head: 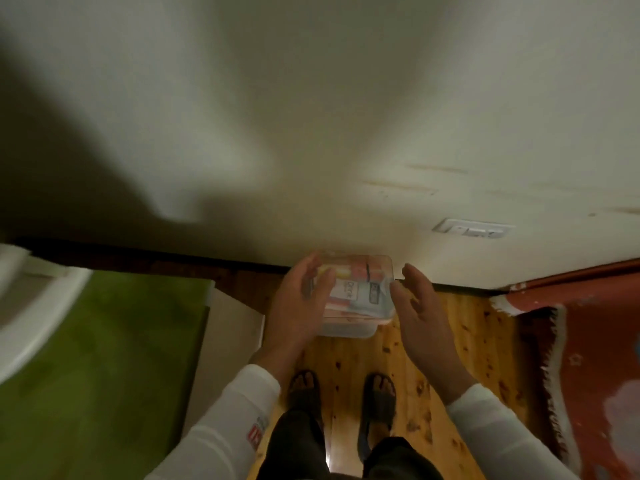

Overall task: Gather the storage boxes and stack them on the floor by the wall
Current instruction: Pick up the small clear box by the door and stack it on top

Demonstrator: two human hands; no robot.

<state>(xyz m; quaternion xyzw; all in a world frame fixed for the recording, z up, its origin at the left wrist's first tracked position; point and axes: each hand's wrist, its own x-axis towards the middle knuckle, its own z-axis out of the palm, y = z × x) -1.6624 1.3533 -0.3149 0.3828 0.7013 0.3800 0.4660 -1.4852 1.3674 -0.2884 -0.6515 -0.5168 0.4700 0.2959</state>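
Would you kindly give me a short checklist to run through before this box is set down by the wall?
1. Left hand grips the clear box: ok, fingers curl round its left side.
2. Right hand supports the box: cannot tell; it is open at the right edge, contact unclear.
3. Box closed: cannot tell, blurred.
4. Floor under the box by the wall: cannot tell, hidden by the box.
5. Feet back from the box: ok.
6. Red rug off the spot: ok, it lies to the right.
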